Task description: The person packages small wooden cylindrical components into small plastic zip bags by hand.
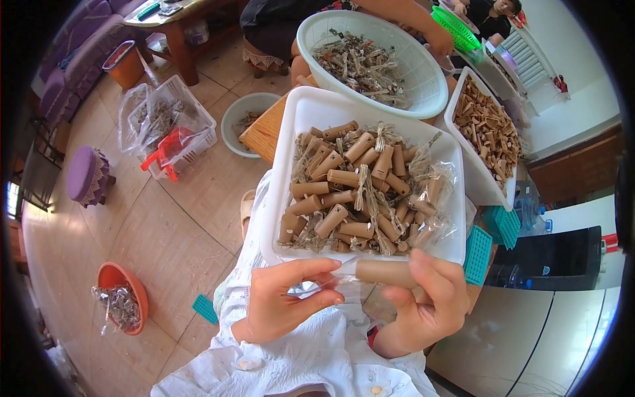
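Note:
In front of my lap, my right hand (433, 294) grips a tan cork-shaped cylinder (383, 272), which lies sideways between thumb and fingers. My left hand (294, 298) pinches a small clear plastic bag (314, 286) by its edge. The bag's opening meets the left end of the cylinder; whether that end is inside it I cannot tell. Just beyond both hands stands a white tray (274, 218) heaped with similar tan cylinders (344, 177) and bundles of thin wire (362, 192). Some cylinders at the tray's right side are in clear bags (433, 192).
Past the tray, another person's arm (417, 23) reaches by a pale colander (314, 73) of wire bundles. A second white tray (508, 195) holds small tan pieces. Teal grid mats (477, 255) lie at the right. An orange bucket (135, 291) and purple stool (88, 173) stand left.

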